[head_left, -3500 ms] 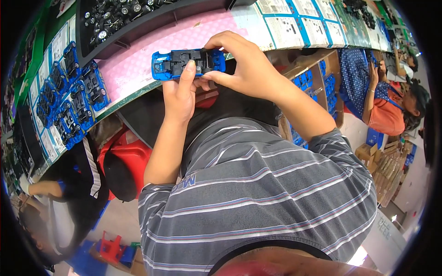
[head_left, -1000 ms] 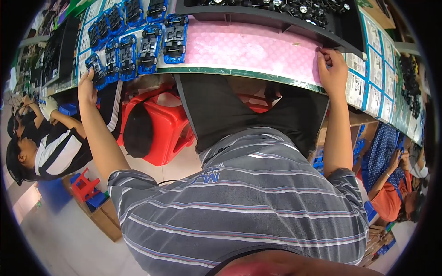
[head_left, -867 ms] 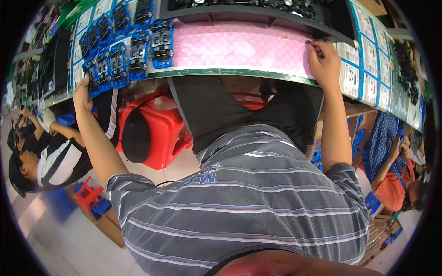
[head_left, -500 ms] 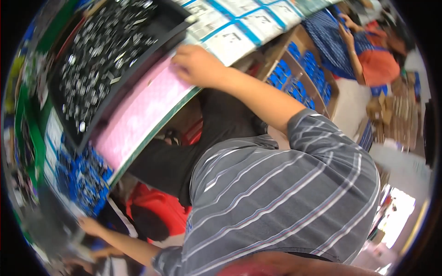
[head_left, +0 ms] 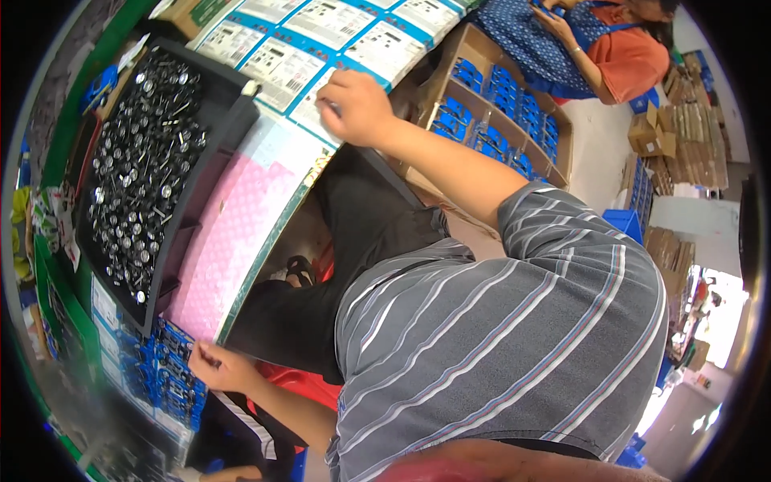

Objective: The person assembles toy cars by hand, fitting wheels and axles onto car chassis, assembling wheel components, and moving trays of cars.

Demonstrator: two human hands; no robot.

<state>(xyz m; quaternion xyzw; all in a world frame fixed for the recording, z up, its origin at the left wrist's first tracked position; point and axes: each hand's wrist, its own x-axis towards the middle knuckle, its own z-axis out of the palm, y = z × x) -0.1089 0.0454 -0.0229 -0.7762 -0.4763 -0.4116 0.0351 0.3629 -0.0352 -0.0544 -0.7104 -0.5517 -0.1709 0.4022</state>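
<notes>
My right hand (head_left: pixel 355 109) is closed above the printed white-and-blue card surface (head_left: pixel 329 24). A small dark bit shows at its fingertips, too little to name. My left hand (head_left: pixel 222 368) has its thumb and fingers drawn together beside a pile of blue parts (head_left: pixel 178 371); whatever they hold is hidden. Between the hands lies a pink bubble-wrap sheet (head_left: pixel 233 233) along the table edge. Beyond it stands a black tray (head_left: pixel 210 173), filled with small black pieces with shiny round metal heads (head_left: pixel 144 177).
An open cardboard box (head_left: pixel 499 120) of blue parts in rows stands beyond my right forearm. Near it sits a person (head_left: pixel 598 56) in orange and blue. Stacked cardboard (head_left: pixel 695 132) lies farther right. A red stool (head_left: pixel 309 386) is under me, and another person's arm (head_left: pixel 233 474) shows at lower left.
My left hand has come up and rightward to the near edge of the blue pile. My right hand has moved off the pink sheet onto the printed card surface. The view has shifted.
</notes>
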